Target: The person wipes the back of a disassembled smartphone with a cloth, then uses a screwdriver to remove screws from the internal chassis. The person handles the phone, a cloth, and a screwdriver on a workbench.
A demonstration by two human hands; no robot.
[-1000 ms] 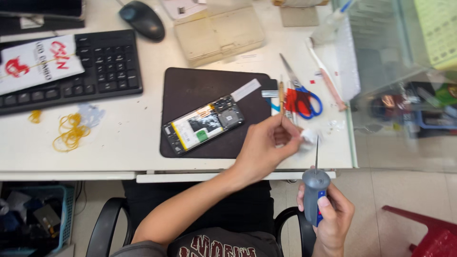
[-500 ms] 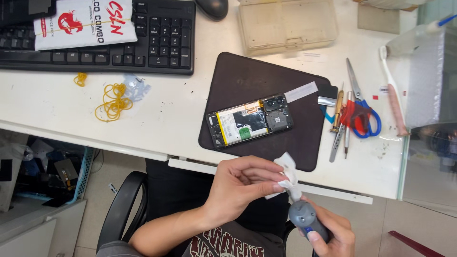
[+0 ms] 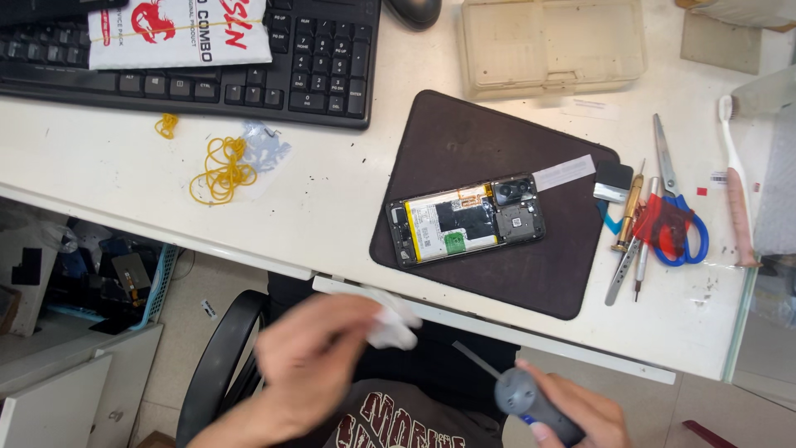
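**A:** Both hands are below the desk edge, over the lap. The left hand [image 3: 311,365] is blurred, pinched around a small white wad [image 3: 391,325], tissue or cloth by the look of it.

**B:** And the right hand [image 3: 572,415] is wrapped around the grey handle of a screwdriver [image 3: 521,396], thin shaft pointing up and left toward that wad. Whether the wad touches the tip, I can't tell; it's too smeared.

**A:** The wad looks soft and nearly weightless, so a fingertip pinch is plenty. The screwdriver I'd judge light and stiff, with a fine tip that could bend or prick. Best held at the fat rounded handle, just as it is.

**B:** On the desk, the opened smartphone [image 3: 468,219] lies back-off on the dark work mat [image 3: 497,149], battery and boards exposed. Fragile, I'd say: take it by the frame edges, never the innards.

**A:** Right of the mat lie red-and-blue scissors [image 3: 676,220], a few small drivers and tweezers [image 3: 630,241], and a toothbrush [image 3: 734,178] further out.

**B:** Behind them are a black keyboard [image 3: 249,70], a clear plastic box [image 3: 551,46], and yellow rubber bands [image 3: 220,170] loose on the white desk [image 3: 108,166].
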